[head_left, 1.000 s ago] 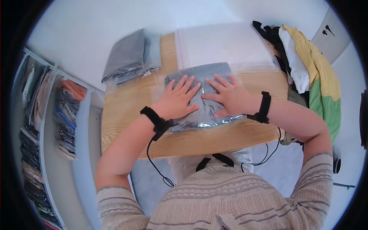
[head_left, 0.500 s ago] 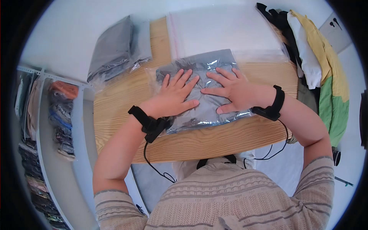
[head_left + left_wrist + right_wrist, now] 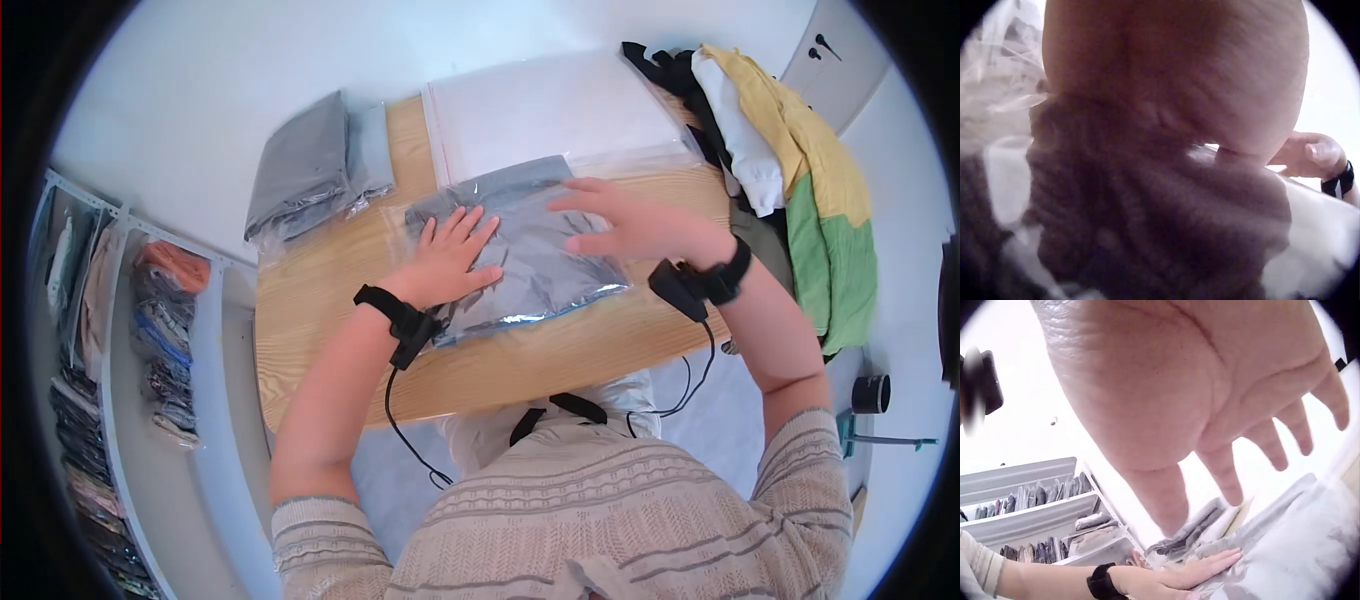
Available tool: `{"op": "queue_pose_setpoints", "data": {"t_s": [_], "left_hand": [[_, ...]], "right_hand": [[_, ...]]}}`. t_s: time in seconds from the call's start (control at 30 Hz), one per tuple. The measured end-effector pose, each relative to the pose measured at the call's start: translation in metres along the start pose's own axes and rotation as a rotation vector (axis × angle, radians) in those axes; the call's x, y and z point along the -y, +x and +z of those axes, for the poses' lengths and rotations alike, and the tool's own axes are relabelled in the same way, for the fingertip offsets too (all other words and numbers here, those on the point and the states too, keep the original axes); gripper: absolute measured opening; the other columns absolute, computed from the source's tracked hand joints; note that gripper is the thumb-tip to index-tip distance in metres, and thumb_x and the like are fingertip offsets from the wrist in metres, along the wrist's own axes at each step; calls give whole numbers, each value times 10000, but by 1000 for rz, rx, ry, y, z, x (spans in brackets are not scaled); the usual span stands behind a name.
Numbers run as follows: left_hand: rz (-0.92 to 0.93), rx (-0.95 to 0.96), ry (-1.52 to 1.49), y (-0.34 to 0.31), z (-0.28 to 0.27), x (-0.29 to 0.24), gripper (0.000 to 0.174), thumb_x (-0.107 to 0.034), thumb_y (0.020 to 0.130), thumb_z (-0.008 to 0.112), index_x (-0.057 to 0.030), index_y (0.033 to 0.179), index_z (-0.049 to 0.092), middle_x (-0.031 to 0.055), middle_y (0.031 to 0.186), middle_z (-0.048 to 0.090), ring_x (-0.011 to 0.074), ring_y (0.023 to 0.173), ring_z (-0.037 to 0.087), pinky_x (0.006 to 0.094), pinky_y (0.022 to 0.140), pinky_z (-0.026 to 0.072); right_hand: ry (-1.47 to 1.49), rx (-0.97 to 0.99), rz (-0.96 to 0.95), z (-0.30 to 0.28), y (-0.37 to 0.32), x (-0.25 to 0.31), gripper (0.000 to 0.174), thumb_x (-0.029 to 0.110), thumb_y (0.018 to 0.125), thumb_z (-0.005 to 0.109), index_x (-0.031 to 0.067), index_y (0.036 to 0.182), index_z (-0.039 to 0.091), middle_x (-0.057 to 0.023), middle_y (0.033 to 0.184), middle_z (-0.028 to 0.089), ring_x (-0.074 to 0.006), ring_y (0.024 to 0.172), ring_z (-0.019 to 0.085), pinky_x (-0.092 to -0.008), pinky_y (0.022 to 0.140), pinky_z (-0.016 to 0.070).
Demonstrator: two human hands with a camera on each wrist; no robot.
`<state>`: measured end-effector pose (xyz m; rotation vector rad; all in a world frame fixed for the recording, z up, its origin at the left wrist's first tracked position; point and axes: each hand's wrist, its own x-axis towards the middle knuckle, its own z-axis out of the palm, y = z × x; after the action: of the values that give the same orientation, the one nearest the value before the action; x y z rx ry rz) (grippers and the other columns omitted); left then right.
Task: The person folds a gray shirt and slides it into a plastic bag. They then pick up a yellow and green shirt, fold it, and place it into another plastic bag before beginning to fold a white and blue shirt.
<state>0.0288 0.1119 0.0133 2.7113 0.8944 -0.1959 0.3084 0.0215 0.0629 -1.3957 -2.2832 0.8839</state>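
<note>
The bagged grey garment (image 3: 535,262) lies flat on the wooden table (image 3: 315,285), towards the middle of its front edge, with light glinting off the clear plastic. The left hand (image 3: 450,265) rests palm down on the left part of it, fingers straight and spread apart, thumb pointing out to the right; it presses on the plastic and grasps nothing. The right hand (image 3: 635,225) is over the right part of the garment, held above the table with nothing in its grip. Its fingers are extended and separated, the thumb well apart from them, and the right wrist view shows the bare palm clear of the plastic. Each wrist wears a black strap, the left strap (image 3: 405,325) over the table's front part and the right strap (image 3: 725,275) by its right side.

At the table's back left corner sits a pile of bagged grey clothes (image 3: 305,165). A stack of clear plastic bags (image 3: 540,115) covers the back of the table, just beyond the garment. At the table's right end hang loose clothes (image 3: 835,240) in black, white, yellow and green. Shelves (image 3: 225,345) holding packed clothing stand to the table's left.
</note>
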Motion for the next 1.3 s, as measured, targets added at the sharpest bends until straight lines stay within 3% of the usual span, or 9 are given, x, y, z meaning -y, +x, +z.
{"op": "queue_pose_setpoints", "data": {"t_s": [0.07,0.2,0.3,0.4,0.6,0.8,1.0,1.13,1.3], "left_hand": [[-6,-1,-6,1,-1,-3,738,-553,917,420,-141,1488,201,154,1547,137,316,1439,76,528,1136,50],[-11,4,1,0,1,2,747,-556,916,421,-145,1493,184,142,1554,123,299,1444,56,512,1142,36],[15,-108,-21,-7,-5,-4,732,-505,892,508,-149,1476,247,142,1544,165,300,1435,119,506,1137,102],[94,-466,427,-25,-20,-33,711,-432,832,619,-143,1424,352,156,1483,294,323,1366,274,502,1099,211],[-88,-174,134,-76,-5,-94,700,-321,752,715,-96,1348,423,177,1327,440,345,1194,429,444,996,380],[-144,-481,17,-78,44,-52,681,-216,764,710,-73,1353,400,190,1359,426,371,1189,444,422,998,399],[-179,-316,-180,-89,18,-46,471,-249,878,593,-41,1278,454,185,1247,550,344,1075,560,416,842,489],[-185,-284,-288,-117,-13,-71,381,-216,903,542,-28,1234,515,212,1063,620,386,967,584,425,822,462],[-127,-233,-303,-140,-12,-78,318,-294,928,498,-76,1147,577,167,978,651,370,895,610,435,746,483]], "right_hand": [[-184,-88,339,1,-38,22,696,379,781,720,164,1378,434,-265,1401,359,-421,1237,434,-398,1017,389],[4,-256,321,52,-60,18,647,14,721,676,133,1326,481,-242,1271,469,-377,1153,498,-372,976,418],[-41,-342,178,77,-58,4,623,-47,720,628,138,1302,502,-215,1170,493,-360,1053,528,-364,919,442],[13,-403,190,83,-55,0,538,-64,754,606,127,1252,535,-216,1142,488,-385,1032,535,-388,907,455],[168,-397,189,84,-53,-8,453,-17,815,609,77,1251,526,-141,997,586,-246,928,572,-344,855,455],[328,-339,309,73,-54,6,374,4,839,620,46,1200,529,-52,932,575,-129,839,538,-283,781,456],[325,-384,319,67,-63,22,399,-35,728,670,86,1104,613,-75,782,547,-168,733,540,-309,677,446],[141,-618,36,66,-75,21,438,-52,666,677,115,1070,645,-53,814,532,-199,754,507,-336,693,423],[-58,-580,-195,53,-87,41,520,-53,638,670,132,1123,639,-97,1230,556,-299,1142,485,-359,955,389]]}}
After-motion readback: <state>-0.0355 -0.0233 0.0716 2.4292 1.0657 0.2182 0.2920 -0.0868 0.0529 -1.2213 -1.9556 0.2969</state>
